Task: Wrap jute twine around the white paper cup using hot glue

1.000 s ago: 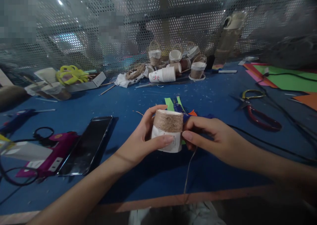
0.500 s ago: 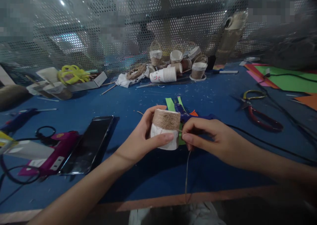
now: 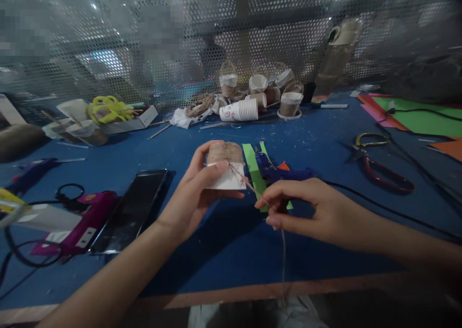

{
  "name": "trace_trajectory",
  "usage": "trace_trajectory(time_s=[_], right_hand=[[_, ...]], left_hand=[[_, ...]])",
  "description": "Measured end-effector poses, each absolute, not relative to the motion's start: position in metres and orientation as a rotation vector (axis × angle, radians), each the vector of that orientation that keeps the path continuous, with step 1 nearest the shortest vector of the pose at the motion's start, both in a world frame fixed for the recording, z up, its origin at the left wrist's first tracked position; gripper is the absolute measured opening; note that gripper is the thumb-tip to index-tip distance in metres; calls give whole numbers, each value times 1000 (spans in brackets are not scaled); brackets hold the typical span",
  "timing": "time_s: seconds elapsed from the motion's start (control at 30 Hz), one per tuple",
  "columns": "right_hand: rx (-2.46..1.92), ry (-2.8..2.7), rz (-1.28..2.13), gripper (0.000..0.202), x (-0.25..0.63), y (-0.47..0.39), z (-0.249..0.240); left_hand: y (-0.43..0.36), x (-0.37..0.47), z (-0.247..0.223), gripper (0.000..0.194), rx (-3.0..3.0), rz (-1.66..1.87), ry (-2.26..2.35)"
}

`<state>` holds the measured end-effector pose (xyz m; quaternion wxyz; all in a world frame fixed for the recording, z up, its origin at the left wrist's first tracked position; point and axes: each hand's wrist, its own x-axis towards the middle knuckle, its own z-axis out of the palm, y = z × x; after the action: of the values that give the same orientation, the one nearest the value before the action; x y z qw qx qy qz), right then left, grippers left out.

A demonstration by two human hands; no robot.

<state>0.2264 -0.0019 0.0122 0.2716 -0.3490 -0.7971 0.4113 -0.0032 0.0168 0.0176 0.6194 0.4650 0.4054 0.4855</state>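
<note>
My left hand (image 3: 195, 188) is closed around a white paper cup (image 3: 231, 176), its upper part wound with brown twine. The cup is tilted, with thumb in front and fingers behind and below. From the cup a loose strand of jute twine (image 3: 252, 188) runs to my right hand (image 3: 292, 203), which pinches it between thumb and fingers. The strand's tail hangs down past the table's front edge. Just behind my right hand lies a blue glue gun (image 3: 285, 174) beside green paper strips (image 3: 255, 166).
A phone (image 3: 132, 212) and a magenta power strip (image 3: 83, 222) lie on the left. Scissors (image 3: 382, 169) rest on the right near coloured paper (image 3: 415, 113). At the back are stacked paper cups (image 3: 241, 110) and small twine baskets (image 3: 290, 101). A black cord (image 3: 375, 210) crosses the right side.
My left hand has moved left and slightly up, tilting the cup. My right hand stands farther from the cup, with a longer stretch of twine between them.
</note>
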Motion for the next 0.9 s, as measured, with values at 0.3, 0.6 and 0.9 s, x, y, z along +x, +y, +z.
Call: trace_trajectory(time_s=[0.3, 0.6, 0.9], right_hand=[[-634, -2317, 994, 23, 230, -4, 15], [-597, -2598, 294, 27, 234, 3, 1], [-1275, -2532, 184, 58, 257, 36, -14]], left_hand=[[20, -3, 10, 81, 1130, 1238, 999], [20, -7, 13, 52, 1054, 1284, 970], [13, -4, 22, 42, 1009, 1218, 844]])
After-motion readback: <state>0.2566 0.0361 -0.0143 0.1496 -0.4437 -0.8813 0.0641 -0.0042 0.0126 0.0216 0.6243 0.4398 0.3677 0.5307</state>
